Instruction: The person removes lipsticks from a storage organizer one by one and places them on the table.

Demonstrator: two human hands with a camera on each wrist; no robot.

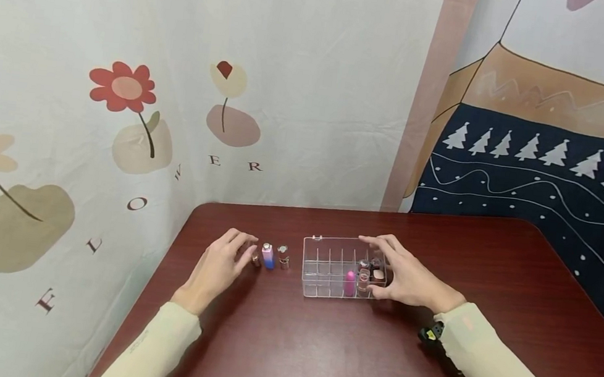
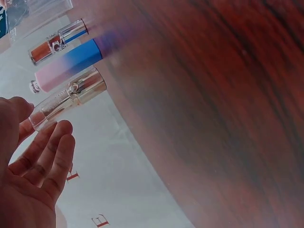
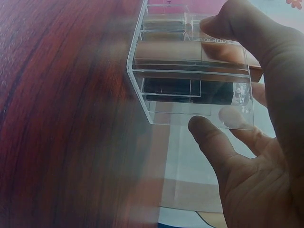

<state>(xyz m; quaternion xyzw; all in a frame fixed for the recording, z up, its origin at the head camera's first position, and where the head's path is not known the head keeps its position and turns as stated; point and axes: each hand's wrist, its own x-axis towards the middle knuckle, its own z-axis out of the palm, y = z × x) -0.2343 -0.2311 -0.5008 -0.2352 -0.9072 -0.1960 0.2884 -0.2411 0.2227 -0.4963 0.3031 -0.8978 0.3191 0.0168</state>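
My left hand [image 1: 220, 269] has its thumb and index finger at the top of a clear-and-gold lipstick [image 2: 80, 90], which stands upright on the table; they appear to pinch it lightly. The other fingers stretch out beside it. Right of that lipstick stand a pink-to-blue lipstick [image 1: 269, 257] and a clear, silver-based lipstick [image 1: 283, 258]. A clear compartment box [image 1: 317, 288] lies farther right. My right hand [image 1: 411, 280] grips the box's right end, thumb at the front and fingers at the back. Inside are a bright pink tube [image 1: 349, 283] and several darker cosmetics [image 3: 187, 90].
The dark red wooden table [image 1: 306, 351] carries everything. A pale curtain [image 1: 313, 90] with flower prints hangs behind and to the left. On the right is a cloth [image 1: 505, 174] with tree prints. The box's left compartments show no cosmetics.
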